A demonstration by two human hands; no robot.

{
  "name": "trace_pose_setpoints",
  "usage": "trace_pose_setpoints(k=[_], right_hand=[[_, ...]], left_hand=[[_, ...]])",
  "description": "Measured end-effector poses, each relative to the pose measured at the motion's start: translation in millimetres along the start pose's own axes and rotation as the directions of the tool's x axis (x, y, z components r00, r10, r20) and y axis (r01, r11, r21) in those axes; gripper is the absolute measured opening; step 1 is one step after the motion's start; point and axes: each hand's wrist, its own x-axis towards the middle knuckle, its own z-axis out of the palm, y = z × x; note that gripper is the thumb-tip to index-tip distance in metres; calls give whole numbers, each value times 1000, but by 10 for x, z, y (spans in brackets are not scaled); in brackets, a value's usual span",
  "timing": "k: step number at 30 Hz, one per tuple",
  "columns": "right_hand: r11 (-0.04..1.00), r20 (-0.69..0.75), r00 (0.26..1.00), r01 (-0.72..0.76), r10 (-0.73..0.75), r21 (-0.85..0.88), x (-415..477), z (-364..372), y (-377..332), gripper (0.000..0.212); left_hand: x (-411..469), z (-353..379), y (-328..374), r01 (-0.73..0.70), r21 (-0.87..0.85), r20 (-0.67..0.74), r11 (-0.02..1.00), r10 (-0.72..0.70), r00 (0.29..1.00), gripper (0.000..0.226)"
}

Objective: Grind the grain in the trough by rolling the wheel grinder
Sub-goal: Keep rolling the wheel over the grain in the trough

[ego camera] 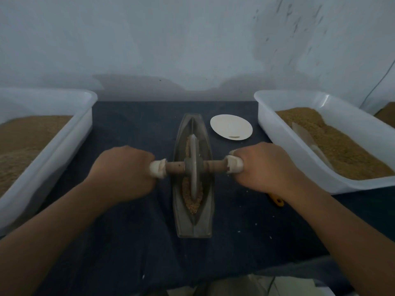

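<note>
From above the table, the wheel grinder [194, 167] stands upright in the boat-shaped trough [193, 178], its disc sunk in the grain [191, 201]. The left hand [124, 171] and right hand [265, 165] each clench one axle end. White tubs [299, 133] of grain flank them.

Dull metal trough [193, 223], wooden axle [174, 167], translucent plastic tubs [277, 116].

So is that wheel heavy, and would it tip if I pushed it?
Probably heavy: the wheel grinder looks like thick metal. Standing on its thin edge in the trough, it would likely tip without the left hand and right hand gripping its handles.
</note>
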Motion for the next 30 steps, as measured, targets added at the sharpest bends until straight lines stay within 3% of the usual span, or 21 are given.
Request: trace_pose_setpoints(k=[4, 10, 15, 19, 22, 26, 30], right_hand=[[995, -89, 991, -101, 100, -11, 220, 133, 20, 41], [971, -81, 967, -238, 240, 38, 580, 230, 39, 37], [993, 49, 993, -112, 110, 25, 304, 29, 25, 32], [994, 149, 989, -11, -6, 111, -21, -53, 66, 32], [996, 77, 996, -46, 41, 75, 26, -1, 20, 46], [992, -119, 985, -127, 126, -8, 414, 27, -22, 35], [990, -140, 982, -131, 123, -49, 652, -78, -48, 29]], left_hand=[[307, -19, 62, 54, 32, 21, 998, -55, 998, 35], [819, -73, 111, 93, 81, -11, 992, -93, 996, 31], [424, -63, 87, 42, 60, 42, 997, -44, 998, 29], [70, -47, 20, -26, 99, -40, 995, 30, 999, 36], [190, -19, 36, 2, 78, -45, 997, 1, 999, 36], [662, 85, 9, 121, -15, 38, 993, -120, 992, 33], [757, 205, -38, 184, -64, 20, 981, -183, 983, 30]])
